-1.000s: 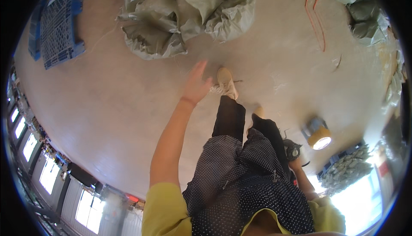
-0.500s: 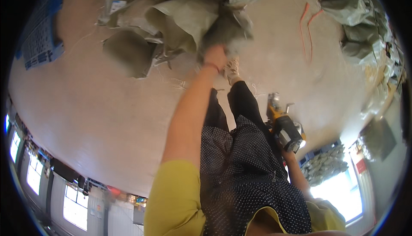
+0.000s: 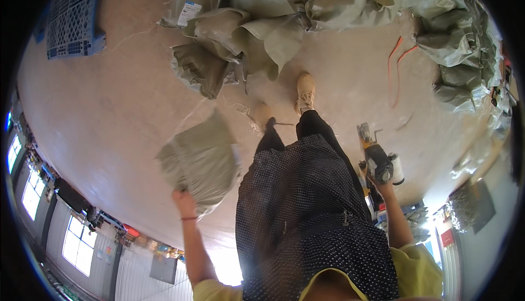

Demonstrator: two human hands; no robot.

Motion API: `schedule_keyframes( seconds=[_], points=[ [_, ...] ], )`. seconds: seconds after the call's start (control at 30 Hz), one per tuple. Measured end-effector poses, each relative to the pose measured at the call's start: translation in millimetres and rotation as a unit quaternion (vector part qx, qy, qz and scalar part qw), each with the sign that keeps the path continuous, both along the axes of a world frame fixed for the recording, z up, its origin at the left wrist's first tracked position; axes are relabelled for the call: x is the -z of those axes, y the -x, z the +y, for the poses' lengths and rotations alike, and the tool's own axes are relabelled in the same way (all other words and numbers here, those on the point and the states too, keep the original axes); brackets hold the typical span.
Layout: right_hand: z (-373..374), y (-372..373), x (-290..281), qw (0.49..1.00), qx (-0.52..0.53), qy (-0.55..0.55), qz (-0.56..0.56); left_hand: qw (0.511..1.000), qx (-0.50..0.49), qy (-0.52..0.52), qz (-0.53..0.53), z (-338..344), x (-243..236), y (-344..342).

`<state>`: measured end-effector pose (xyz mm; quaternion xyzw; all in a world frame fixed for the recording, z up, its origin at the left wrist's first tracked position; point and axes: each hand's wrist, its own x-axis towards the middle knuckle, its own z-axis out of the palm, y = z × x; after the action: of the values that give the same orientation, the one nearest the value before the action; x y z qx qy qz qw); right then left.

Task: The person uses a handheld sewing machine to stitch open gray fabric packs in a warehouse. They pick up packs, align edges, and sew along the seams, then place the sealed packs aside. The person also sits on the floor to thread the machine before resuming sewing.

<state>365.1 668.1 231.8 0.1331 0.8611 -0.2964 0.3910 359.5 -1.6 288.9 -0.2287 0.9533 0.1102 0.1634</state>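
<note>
At the left, my left hand (image 3: 184,202) grips the gathered edge of a grey-green woven sack (image 3: 201,156). The sack hangs out over the floor, bulging and slightly smeared by motion. On the right, beside my leg, my right hand (image 3: 384,187) is closed round a handheld bag sewing machine (image 3: 377,161). Yellow and black parts show on it, with a metal head at the far end and a white thread cone (image 3: 397,168) at its side. My right fingers are partly hidden behind the machine's body.
Filled grey-green sacks (image 3: 268,33) lie across the floor ahead, and more sacks (image 3: 459,76) are heaped at the right. A blue plastic pallet (image 3: 74,22) is at the far left. An orange cord (image 3: 392,71) and loose threads lie on the floor (image 3: 126,109).
My left hand has come back from the sacks ahead toward the left, bringing a sack with it. The sewing machine stays in my right hand. The view has shifted.
</note>
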Motion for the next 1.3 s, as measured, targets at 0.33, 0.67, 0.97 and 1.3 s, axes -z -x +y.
schedule_keyframes(
  seconds=[0.33, 0.67, 0.97, 1.3],
  points=[
    [-81, 11, -9, 0.993, 0.012, -0.072, 0.091, 0.862, -0.378, -0.282, 0.188, -181, -28, 132],
    [-279, 24, -39, 0.985, 0.141, -0.1, 0.012, 0.79, -0.05, -0.584, -0.18, -82, 63, 224],
    [-332, 48, 13, 0.962, 0.27, -0.046, 0.02, 0.859, 0.228, -0.458, -0.01, 80, 133, 322],
    [-300, 243, 12, 0.941, 0.246, -0.004, 0.233, 0.948, 0.305, -0.095, -0.004, 216, 247, 370]
  ],
)
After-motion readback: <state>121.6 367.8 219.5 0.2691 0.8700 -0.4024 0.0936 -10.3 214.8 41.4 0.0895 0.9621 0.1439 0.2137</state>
